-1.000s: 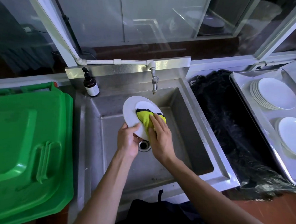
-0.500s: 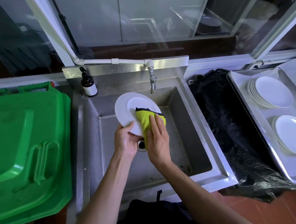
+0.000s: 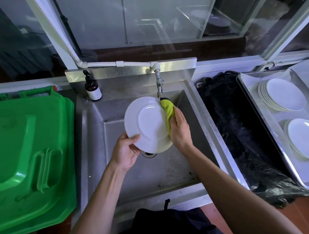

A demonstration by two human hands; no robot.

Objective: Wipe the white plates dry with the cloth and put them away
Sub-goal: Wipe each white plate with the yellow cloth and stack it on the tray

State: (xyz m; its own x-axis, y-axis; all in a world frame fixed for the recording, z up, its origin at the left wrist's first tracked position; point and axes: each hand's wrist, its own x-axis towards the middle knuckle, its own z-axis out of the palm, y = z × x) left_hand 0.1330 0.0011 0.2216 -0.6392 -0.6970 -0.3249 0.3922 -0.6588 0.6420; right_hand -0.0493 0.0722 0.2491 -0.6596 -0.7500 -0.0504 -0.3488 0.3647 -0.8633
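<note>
A big green plastic bin lid (image 3: 29,156) lies well to the left of the left hand, and a rectangular stainless steel sink (image 3: 99,153) sits directly below both hands. Beyond the right hand, a crumpled black plastic sheet (image 3: 238,131) fills the gap between the sink and a shallow silver metal tray (image 3: 255,116), which holds two stacks of round white plates (image 3: 286,94), one farther and one nearer (image 3: 303,139). Over the basin, a round white plate (image 3: 148,124) is held tilted, its face turned up. The left hand (image 3: 125,153) grips its lower left rim, thumb on the face and fingers curled behind. The right hand (image 3: 180,130) clutches a yellow-green cloth with a dark edge (image 3: 168,111) and presses it against the plate's right rim, so the two hands are apart with the plate between them. A metal tap (image 3: 159,85) hangs just above the cloth's tip, and a brown pump bottle with a pale label (image 3: 93,89) stands on the sink ledge, up and left of the left hand.
</note>
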